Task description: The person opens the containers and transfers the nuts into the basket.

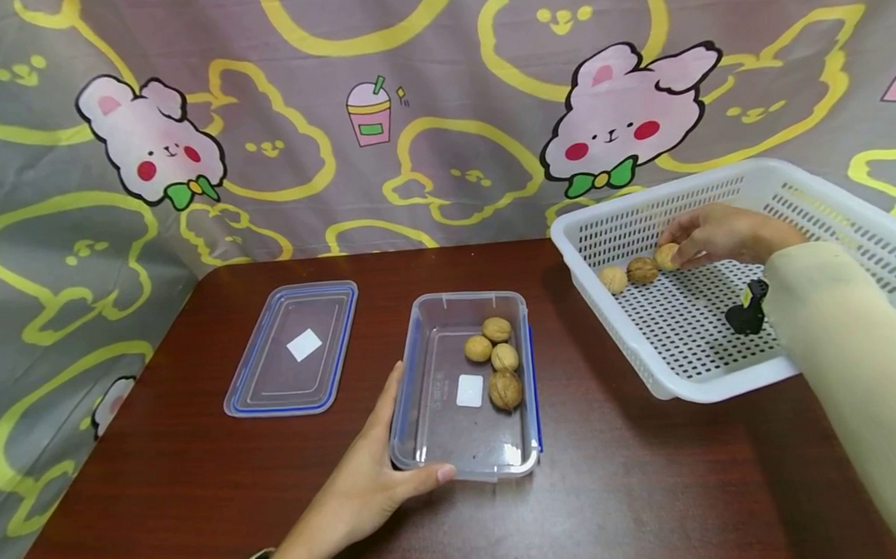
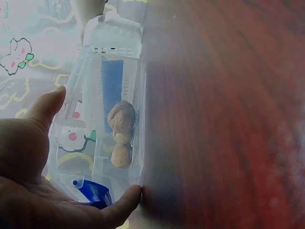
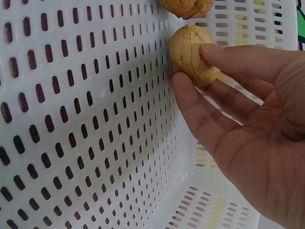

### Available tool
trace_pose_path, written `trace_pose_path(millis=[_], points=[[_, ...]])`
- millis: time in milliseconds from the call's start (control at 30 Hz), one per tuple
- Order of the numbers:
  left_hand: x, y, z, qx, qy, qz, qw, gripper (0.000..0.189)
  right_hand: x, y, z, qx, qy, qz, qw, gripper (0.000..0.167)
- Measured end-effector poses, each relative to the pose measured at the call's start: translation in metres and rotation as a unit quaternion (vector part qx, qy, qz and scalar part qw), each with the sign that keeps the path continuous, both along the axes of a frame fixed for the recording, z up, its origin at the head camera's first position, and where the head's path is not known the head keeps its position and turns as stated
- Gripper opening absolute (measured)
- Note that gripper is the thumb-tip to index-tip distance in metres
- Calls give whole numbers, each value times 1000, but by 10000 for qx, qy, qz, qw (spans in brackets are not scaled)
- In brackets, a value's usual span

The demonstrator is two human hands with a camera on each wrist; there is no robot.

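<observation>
In the head view my left hand [image 1: 370, 475] holds a clear plastic food container [image 1: 441, 434] at its near left corner, thumb over the near rim and fingers along the left wall. Several walnuts [image 1: 505, 390] lie along the container's right side, beside a white square label [image 1: 469, 390]. Inside a white slotted basket [image 1: 693, 385], my right hand [image 1: 720, 233] pinches a walnut [image 3: 192, 55] between thumb and fingers, close to the basket's floor and far wall. Two other walnuts [image 1: 642, 270] sit to its left. The left wrist view shows a blue clip [image 2: 95, 193] by my left fingers.
A clear lid [image 1: 293, 353] with a blue seal and a white label lies left of the container on the dark red-brown table [image 1: 163, 459]. A small black object [image 1: 746, 310] appears beside my right wrist, over the basket. Patterned cloth [image 1: 455, 87] hangs behind the table.
</observation>
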State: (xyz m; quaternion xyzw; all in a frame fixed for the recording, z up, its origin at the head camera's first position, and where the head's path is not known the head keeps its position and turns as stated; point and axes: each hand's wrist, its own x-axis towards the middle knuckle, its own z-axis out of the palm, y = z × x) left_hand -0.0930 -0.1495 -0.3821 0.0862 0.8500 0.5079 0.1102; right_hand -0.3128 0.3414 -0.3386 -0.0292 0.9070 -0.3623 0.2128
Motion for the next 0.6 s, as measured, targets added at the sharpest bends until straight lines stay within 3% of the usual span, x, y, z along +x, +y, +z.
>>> trace_pose_path(millis=[267,600], points=[[-1,0,1,-10,5,-22,10000,129,2,1,0,232,110,19,9997,39],[1,0,1,-70,-41,6,10000,129,3,-3,2,480,353,-261,9979,43]])
